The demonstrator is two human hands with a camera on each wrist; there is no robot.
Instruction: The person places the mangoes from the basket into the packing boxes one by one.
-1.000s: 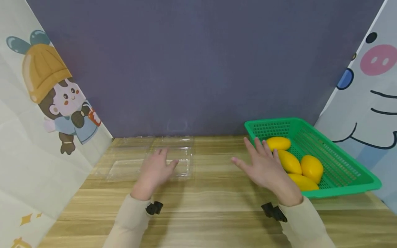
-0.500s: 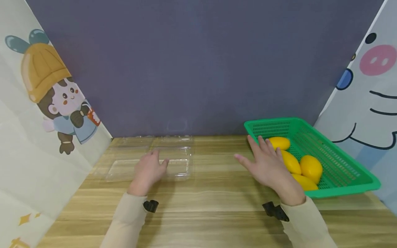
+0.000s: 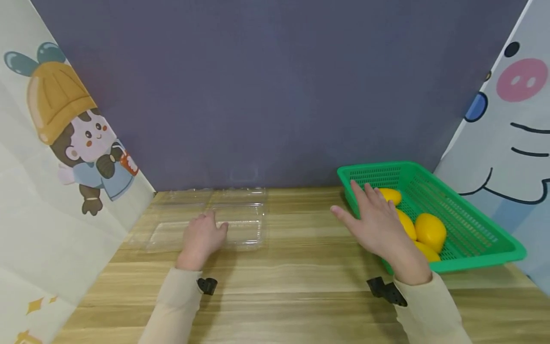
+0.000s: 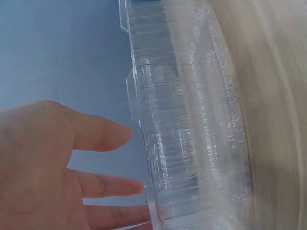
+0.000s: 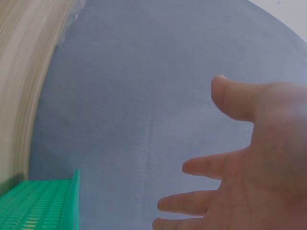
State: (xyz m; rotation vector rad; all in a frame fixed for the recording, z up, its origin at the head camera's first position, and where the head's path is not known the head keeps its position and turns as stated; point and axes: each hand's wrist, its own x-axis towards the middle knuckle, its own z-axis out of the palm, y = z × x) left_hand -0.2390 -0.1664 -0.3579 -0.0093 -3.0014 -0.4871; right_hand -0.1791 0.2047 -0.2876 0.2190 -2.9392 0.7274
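Note:
Over the clear plastic container [image 3: 245, 232] at the table's left, my left hand [image 3: 201, 239] is held palm down. In the left wrist view its fingers are loosely extended near the container's rim [image 4: 144, 129]; whether they touch it I cannot tell. My right hand [image 3: 378, 229], fingers spread and thumb out, hovers at the left side of a green perforated basket [image 3: 477, 263] and covers part of it. Several yellow oval fruits [image 3: 430, 232], kind unclear, lie in the basket. From the right wrist view, the right hand [image 5: 259, 163] holds nothing.
A dark grey panel [image 3: 275, 95] rises behind the wooden table [image 3: 292, 306]. White cartoon-printed sheets stand at the left [image 3: 26, 191] and right [image 3: 515, 177]. Bare wood lies between the container and the basket.
My left hand has drawn left and slightly back over the container. My right hand has shifted right, further over the basket's left side. Container and basket stay put.

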